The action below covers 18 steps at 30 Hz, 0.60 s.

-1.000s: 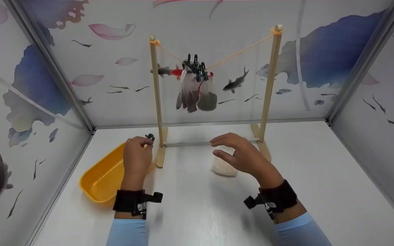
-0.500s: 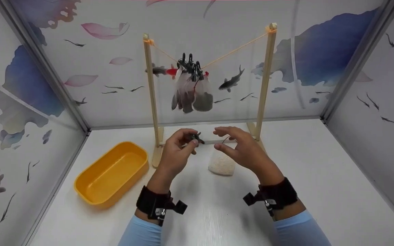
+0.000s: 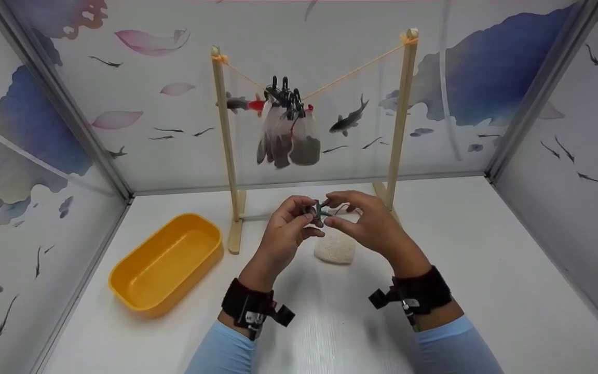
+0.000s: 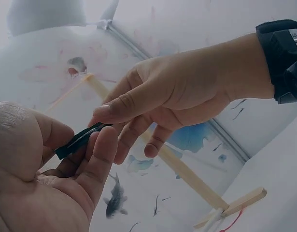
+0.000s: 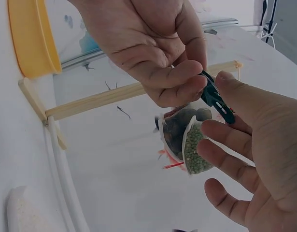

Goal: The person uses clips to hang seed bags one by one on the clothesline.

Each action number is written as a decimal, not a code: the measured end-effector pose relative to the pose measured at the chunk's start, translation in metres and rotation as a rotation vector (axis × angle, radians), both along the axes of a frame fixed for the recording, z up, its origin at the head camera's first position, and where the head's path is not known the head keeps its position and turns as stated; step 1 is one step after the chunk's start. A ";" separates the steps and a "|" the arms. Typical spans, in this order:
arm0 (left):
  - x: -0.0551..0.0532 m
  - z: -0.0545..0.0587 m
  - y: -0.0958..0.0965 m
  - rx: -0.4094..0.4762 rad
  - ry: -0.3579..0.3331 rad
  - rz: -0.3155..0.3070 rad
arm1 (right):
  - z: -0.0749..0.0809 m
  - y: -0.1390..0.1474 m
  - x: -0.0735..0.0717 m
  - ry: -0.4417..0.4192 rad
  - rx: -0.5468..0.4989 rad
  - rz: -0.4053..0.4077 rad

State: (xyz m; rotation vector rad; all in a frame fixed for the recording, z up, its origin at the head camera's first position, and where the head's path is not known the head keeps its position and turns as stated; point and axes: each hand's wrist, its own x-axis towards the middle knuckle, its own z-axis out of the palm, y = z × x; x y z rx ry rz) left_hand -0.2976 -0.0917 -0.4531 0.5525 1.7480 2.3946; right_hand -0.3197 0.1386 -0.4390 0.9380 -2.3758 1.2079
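Note:
In front of the wooden frame, my left hand (image 3: 284, 224) pinches a dark green clothespin (image 5: 217, 99) between thumb and fingers. From the other side, my right hand (image 3: 369, 223) has its thumb and index finger on the clothespin's ends, its other fingers spread loosely. Just below and behind the right hand, a small bag of pale grains (image 3: 334, 249) rests on the table, partly covered in the head view. Several filled mesh bags (image 3: 299, 140) hang bunched from the sagging cord, held by black clips (image 3: 291, 101); one shows green contents in the right wrist view.
An orange cord (image 3: 358, 72) runs between two wooden posts (image 3: 402, 114) standing on flat feet. A yellow tray (image 3: 166, 265) lies on the white table (image 3: 486, 270) at left. Printed panels (image 3: 174, 156) enclose the back and sides.
My left hand has come right from beside the yellow tray, bringing the clothespin to my right hand. The right hand stays nearly in place, its fingertips now on the clothespin.

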 end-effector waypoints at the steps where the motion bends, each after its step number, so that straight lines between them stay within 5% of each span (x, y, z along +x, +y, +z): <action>1: 0.000 -0.001 0.001 0.003 -0.013 -0.002 | 0.000 0.000 0.000 0.003 0.006 -0.005; 9: -0.012 -0.020 0.006 -0.167 -0.076 0.105 | 0.001 0.006 -0.003 0.015 0.090 -0.114; 14: -0.021 -0.052 0.012 -0.579 -0.028 0.159 | 0.002 0.014 -0.008 0.020 0.113 -0.195; 18: -0.022 -0.077 0.016 -0.983 0.174 0.068 | 0.003 0.018 -0.010 0.005 0.088 -0.254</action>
